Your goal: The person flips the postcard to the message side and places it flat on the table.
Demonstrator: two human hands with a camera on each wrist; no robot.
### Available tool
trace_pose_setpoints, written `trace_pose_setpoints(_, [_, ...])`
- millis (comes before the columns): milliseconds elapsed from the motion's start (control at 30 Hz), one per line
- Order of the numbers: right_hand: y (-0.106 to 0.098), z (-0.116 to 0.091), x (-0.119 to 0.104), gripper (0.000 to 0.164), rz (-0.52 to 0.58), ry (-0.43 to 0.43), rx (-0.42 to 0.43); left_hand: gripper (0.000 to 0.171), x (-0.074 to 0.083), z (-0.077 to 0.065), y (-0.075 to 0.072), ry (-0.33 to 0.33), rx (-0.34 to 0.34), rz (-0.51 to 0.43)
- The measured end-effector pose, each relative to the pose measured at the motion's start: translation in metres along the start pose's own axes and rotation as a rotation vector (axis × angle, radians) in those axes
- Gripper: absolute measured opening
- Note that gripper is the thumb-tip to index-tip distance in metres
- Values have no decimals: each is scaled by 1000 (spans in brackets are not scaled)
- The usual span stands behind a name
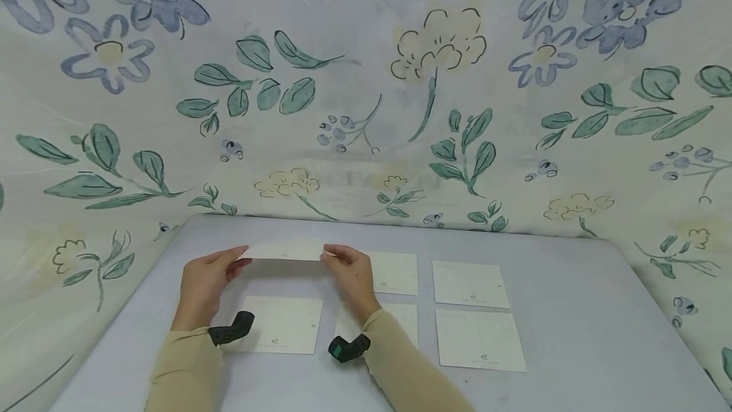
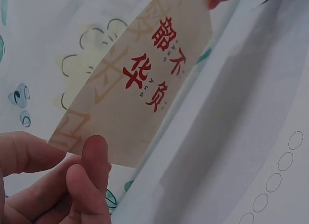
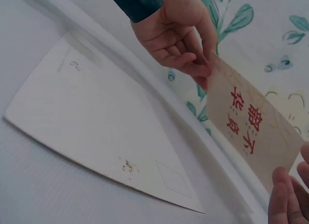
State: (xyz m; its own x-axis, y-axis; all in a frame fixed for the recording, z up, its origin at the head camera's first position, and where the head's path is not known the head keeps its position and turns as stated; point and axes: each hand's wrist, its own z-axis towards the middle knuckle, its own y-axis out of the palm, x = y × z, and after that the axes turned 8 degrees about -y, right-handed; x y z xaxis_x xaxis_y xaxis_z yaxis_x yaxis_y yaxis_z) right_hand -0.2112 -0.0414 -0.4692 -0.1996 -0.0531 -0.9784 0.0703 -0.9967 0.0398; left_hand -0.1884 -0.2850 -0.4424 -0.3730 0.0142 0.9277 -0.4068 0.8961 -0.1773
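Note:
Held up above the white table is a postcard (image 1: 286, 252), its pale side showing in the head view. Its other face, seen in both wrist views, is tan with red Chinese characters (image 2: 157, 64). At one end my left hand (image 1: 203, 281) pinches the card by its edge between thumb and fingers. My right hand (image 1: 351, 275) pinches the opposite end. Below the raised card lies another postcard (image 1: 280, 325), pale side up. A further postcard (image 1: 400, 320) is partly covered by my right forearm, and one more (image 1: 394, 272) lies behind my right hand.
To the right lie two postcards, one farther back (image 1: 470, 283) and one nearer (image 1: 480, 339), both pale side up. Behind the white table (image 1: 572, 316) hangs a cloth (image 1: 366, 113) printed with flowers and leaves. Each wrist wears a small dark camera (image 1: 233, 328).

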Motion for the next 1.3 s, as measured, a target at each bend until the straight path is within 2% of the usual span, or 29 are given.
trace_pose_setpoints(167, [0, 0, 1, 25, 11, -4, -13, 52, -10, 14, -2, 16, 18, 0])
trace_pose_setpoints(233, [0, 0, 1, 24, 11, 0, -18, 51, -16, 22, -2, 19, 48, 9])
trace_pose_setpoints(433, [0, 0, 0, 22, 5, 21, -17, 45, -31, 39, 0, 13, 135, 120])
trace_pose_setpoints(567, [-1, -1, -1, 22, 3, 25, -10, 44, -37, 45, 1, 31, 170, 193])
trace_pose_setpoints(800, [0, -1, -2, 22, 11, 64, -10, 39, -38, 47, 4, 48, 212, 247])
trace_pose_setpoints(1033, [0, -2, -2, 22, -11, 88, -23, 33, -33, 40, 6, 50, 226, 285])
trace_pose_setpoints(1300, [1, -1, -2, 24, -24, 85, -20, 30, -40, 45, 6, 98, 252, 332])
